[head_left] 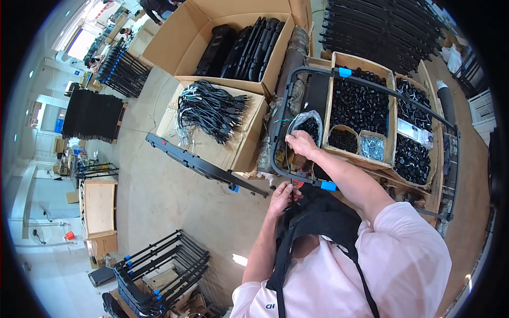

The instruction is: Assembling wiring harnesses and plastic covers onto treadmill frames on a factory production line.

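Note:
A black tubular frame [366,84] with rounded corners lies over the workbench, blue pieces wrapped on its bars. My right hand [302,144] is closed at the frame's left side, pinching a thin black cable [288,159] that runs down toward the frame's near bar. At that near bar, my left hand [284,198] is closed with fingers and thumb together. What it grips is too small to make out. A red part [300,184] shows just beside its fingertips. Beyond my right hand sits a plastic bag of small black parts [308,126].
Wooden trays [391,106] hold black fittings and screws [373,147]. Bundled cables [212,111] lie on a carton [241,153] at left, before an open box of black panels [238,50]. A long black bar [204,163] slants beside the carton. Stacked frames [159,270] stand at lower left.

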Available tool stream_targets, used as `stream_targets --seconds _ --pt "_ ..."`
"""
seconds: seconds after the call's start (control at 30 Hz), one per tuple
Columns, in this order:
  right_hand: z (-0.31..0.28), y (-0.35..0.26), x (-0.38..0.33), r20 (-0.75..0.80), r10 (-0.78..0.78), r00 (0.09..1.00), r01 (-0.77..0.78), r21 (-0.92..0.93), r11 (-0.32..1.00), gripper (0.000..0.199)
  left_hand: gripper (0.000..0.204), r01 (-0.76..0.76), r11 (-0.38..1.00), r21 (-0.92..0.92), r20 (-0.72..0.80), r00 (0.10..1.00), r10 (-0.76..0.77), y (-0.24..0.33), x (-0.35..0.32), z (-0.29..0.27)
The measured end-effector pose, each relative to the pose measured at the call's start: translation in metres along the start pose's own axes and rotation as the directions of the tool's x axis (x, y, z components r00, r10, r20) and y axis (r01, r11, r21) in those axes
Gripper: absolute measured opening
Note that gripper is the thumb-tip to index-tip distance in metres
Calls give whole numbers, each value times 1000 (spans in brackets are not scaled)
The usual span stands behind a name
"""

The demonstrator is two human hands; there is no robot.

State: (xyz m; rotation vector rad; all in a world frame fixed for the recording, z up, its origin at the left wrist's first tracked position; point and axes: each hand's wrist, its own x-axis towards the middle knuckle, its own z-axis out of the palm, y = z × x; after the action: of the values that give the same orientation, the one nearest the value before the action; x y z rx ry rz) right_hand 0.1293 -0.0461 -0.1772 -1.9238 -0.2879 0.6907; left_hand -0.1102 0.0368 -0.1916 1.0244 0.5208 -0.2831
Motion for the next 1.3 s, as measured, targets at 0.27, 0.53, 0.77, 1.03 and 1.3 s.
stream_targets --seconds 0.27,0.53,0.77,1.03,1.3 --pt "7 -13 -1 115 67 991 -51 -142 989 32 22 -89 993 81 -190 976 103 9 8 11" --pt "5 -15 -2 117 36 992 -4 -268 964 40 20 -46 991 122 -280 957 79 16 5 21" --pt "4 -11 4 143 5 990 39 -302 953 41 22 -38 994 105 -319 945 70 12 10 21" --pt "-38 -22 17 444 31 896 173 -413 894 31 22 -78 996 33 -335 939 84 -2 15 11" --pt "-115 -1 30 6 -169 986 136 -622 771 15 22 -82 997 4 -329 941 79 2 14 17"
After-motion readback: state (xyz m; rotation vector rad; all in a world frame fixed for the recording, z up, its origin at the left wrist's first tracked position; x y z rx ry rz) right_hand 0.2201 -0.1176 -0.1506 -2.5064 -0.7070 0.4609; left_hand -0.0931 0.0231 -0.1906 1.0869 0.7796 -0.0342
